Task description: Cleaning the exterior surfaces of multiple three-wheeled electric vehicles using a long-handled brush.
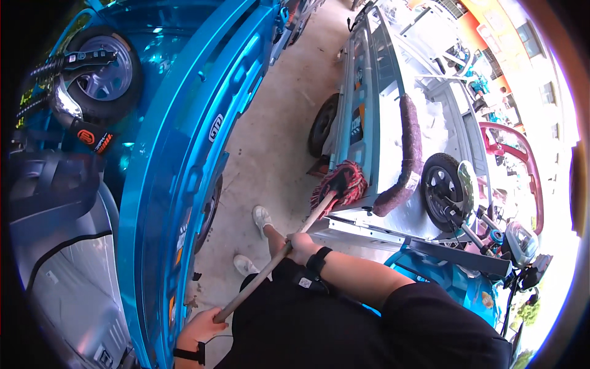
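Where hands [302, 248] grip, the mop handle [257, 279] is hidden.

1. Mop head [348, 182]: mottled red and black.
2. Mop handle [261, 273]: pale tan.
3. Cargo bed [165, 141] on the left: glossy bright blue, with a white oval badge [216, 128].
4. Side panel [359, 146] on the right: pale blue-grey, bearing an orange-and-black label [357, 121].
5. Long roll [411, 147]: speckled dark purple.
6. Shirt [430, 326] and wristband [318, 259]: plain black.
7. Shoes [262, 216]: whitish.
8. Floor [270, 135]: beige-grey.
9. Curved frame [539, 194]: probably maroon, though glare washes it out.
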`<act>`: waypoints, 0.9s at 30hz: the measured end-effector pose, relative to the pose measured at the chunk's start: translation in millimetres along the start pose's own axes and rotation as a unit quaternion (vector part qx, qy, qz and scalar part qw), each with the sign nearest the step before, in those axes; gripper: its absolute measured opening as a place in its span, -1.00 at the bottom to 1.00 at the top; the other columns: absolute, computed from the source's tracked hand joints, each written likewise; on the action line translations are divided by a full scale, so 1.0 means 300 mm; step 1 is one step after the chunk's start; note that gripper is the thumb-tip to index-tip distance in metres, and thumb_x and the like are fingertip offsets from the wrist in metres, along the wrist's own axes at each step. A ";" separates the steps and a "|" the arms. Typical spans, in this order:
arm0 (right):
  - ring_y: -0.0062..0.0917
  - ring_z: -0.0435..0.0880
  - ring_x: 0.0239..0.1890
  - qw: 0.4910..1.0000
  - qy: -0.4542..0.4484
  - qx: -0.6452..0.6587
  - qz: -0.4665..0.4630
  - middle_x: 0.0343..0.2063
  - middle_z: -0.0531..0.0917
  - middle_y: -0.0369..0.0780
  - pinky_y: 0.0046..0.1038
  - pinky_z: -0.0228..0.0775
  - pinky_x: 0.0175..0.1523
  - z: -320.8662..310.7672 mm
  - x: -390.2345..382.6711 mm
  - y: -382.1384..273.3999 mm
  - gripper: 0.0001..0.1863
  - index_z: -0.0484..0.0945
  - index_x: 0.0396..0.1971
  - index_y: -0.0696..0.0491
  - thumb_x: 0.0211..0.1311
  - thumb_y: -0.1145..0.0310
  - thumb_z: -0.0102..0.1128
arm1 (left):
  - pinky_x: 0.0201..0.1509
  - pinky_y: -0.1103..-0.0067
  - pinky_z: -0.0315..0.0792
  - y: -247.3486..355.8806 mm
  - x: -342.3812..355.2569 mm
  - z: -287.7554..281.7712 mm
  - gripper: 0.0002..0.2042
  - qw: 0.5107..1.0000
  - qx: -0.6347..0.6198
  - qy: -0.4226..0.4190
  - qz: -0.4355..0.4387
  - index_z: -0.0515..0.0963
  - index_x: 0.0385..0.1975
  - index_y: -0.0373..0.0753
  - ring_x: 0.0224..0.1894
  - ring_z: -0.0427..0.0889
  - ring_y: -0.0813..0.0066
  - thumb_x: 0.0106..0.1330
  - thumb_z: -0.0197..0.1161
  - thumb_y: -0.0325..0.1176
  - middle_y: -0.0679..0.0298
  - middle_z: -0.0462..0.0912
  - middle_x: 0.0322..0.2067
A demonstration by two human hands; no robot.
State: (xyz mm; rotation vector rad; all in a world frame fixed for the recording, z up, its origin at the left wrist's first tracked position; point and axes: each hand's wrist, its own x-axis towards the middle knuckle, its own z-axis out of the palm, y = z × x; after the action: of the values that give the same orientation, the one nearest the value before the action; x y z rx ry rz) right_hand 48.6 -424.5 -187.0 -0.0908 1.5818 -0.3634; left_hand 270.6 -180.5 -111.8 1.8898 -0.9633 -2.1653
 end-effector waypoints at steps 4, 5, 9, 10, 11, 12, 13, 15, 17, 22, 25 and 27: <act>-0.32 0.43 -0.39 0.999 -0.001 -0.033 -0.035 -0.43 0.34 -0.09 -0.29 0.39 -0.30 0.004 -0.005 -0.036 -0.83 0.25 -0.31 0.24 0.12 0.47 -0.13 | -0.44 0.51 0.29 -0.039 0.078 -0.012 -0.72 0.998 0.034 0.033 0.047 0.37 -0.41 -0.31 -0.54 0.40 0.41 0.00 0.21 -0.26 0.18 0.38 -0.64; -0.32 0.43 -0.39 0.999 0.005 -0.026 -0.042 -0.43 0.34 -0.09 -0.29 0.39 -0.30 0.006 0.013 -0.055 -0.83 0.25 -0.31 0.24 0.12 0.47 -0.13 | -0.44 0.51 0.29 -0.013 0.093 -0.014 -0.72 0.997 0.040 0.027 0.055 0.37 -0.41 -0.31 -0.54 0.40 0.41 0.00 0.21 -0.26 0.18 0.38 -0.64; -0.41 0.45 -0.44 0.995 -0.011 -0.009 -0.097 -0.48 0.39 -0.19 -0.29 0.38 -0.32 0.021 0.052 -0.176 -0.87 0.29 -0.38 0.15 0.12 0.41 -0.08 | -0.43 0.46 0.29 0.142 0.144 -0.043 -0.72 0.990 0.090 0.073 0.081 0.37 -0.41 -0.31 -0.52 0.43 0.27 -0.01 0.20 -0.26 0.09 0.42 -0.60; -0.41 0.46 -0.46 0.994 0.004 -0.018 -0.111 -0.51 0.39 -0.19 -0.28 0.37 -0.34 0.019 0.074 -0.219 -0.88 0.30 -0.40 0.14 0.12 0.41 -0.08 | -0.42 0.44 0.30 0.189 0.157 -0.042 -0.73 0.989 0.088 0.085 0.082 0.37 -0.41 -0.32 -0.51 0.44 0.23 -0.01 0.19 -0.27 0.06 0.43 -0.58; -0.41 0.46 -0.49 0.992 0.017 -0.027 -0.124 -0.54 0.40 -0.20 -0.28 0.37 -0.35 0.021 0.098 -0.266 -0.89 0.30 -0.41 0.14 0.12 0.41 -0.09 | -0.42 0.43 0.30 0.230 0.180 -0.048 -0.73 0.989 0.091 0.087 0.080 0.37 -0.41 -0.32 -0.51 0.44 0.23 -0.01 0.19 -0.27 0.06 0.43 -0.58; -0.42 0.46 -0.52 0.989 0.023 -0.022 -0.143 -0.57 0.40 -0.20 -0.30 0.36 -0.38 0.036 0.118 -0.300 -0.88 0.32 -0.42 0.14 0.10 0.40 -0.08 | -0.41 0.42 0.31 0.260 0.203 -0.053 -0.73 0.989 0.087 0.084 0.090 0.37 -0.41 -0.32 -0.51 0.45 0.21 -0.01 0.18 -0.28 0.06 0.44 -0.58; -0.42 0.45 -0.55 0.987 0.029 -0.017 -0.160 -0.60 0.41 -0.20 -0.32 0.35 -0.40 0.052 0.139 -0.337 -0.87 0.34 -0.43 0.15 0.08 0.40 -0.08 | -0.40 0.41 0.32 0.294 0.229 -0.057 -0.74 0.988 0.082 0.082 0.099 0.36 -0.40 -0.32 -0.51 0.46 0.19 0.00 0.17 -0.28 0.06 0.45 -0.59; -0.37 0.49 -0.60 0.968 0.071 -0.100 -0.219 -0.64 0.48 -0.15 -0.33 0.30 -0.51 0.062 0.196 -0.436 -0.80 0.42 -0.51 0.22 0.01 0.37 -0.08 | -0.42 0.40 0.34 0.373 0.290 -0.059 -0.75 0.974 0.106 0.121 0.158 0.35 -0.39 -0.33 -0.52 0.48 0.17 0.00 0.14 -0.31 0.03 0.46 -0.60; -0.37 0.48 -0.61 0.960 0.139 -0.089 -0.227 -0.67 0.48 -0.14 -0.35 0.28 -0.50 0.044 0.278 -0.568 -0.75 0.45 -0.53 0.24 -0.01 0.32 -0.06 | -0.42 0.40 0.36 0.546 0.332 -0.064 -0.75 0.993 0.021 0.064 0.100 0.35 -0.36 -0.32 -0.50 0.50 0.12 0.01 0.13 -0.34 0.02 0.48 -0.58; -0.42 0.47 -0.60 0.954 0.128 -0.025 -0.269 -0.64 0.49 -0.16 -0.40 0.26 -0.48 0.084 0.515 -0.869 -0.70 0.44 -0.44 0.25 0.00 0.27 0.01 | -0.55 0.46 0.35 0.771 0.532 -0.125 -0.73 0.981 0.060 0.095 0.160 0.35 -0.28 -0.33 -0.64 0.50 0.29 0.03 0.08 -0.34 0.06 0.48 -0.61; -0.45 0.45 -0.61 0.952 0.098 -0.062 -0.282 -0.62 0.47 -0.18 -0.42 0.25 -0.48 0.116 0.592 -1.068 -0.69 0.42 -0.43 0.23 0.03 0.24 0.01 | -0.50 0.41 0.36 0.896 0.667 -0.191 -0.74 0.967 0.051 0.131 0.214 0.34 -0.30 -0.33 -0.60 0.51 0.19 0.04 0.06 -0.35 0.01 0.49 -0.59; -0.49 0.37 -0.65 0.959 0.047 0.004 -0.278 -0.66 0.39 -0.26 -0.44 0.26 -0.52 0.114 0.596 -1.232 -0.83 0.37 -0.47 0.10 0.10 0.30 -0.01 | -0.49 0.41 0.36 1.020 0.746 -0.232 -0.74 0.972 0.047 0.105 0.204 0.32 -0.29 -0.34 -0.58 0.51 0.15 0.03 0.05 -0.37 0.00 0.48 -0.59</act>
State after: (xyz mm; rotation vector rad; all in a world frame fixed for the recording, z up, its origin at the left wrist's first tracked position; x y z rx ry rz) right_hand 11.7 -829.6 -252.9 -0.5258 1.6319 -0.8215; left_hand 189.1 -555.8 -144.7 1.7238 -1.2917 -1.6796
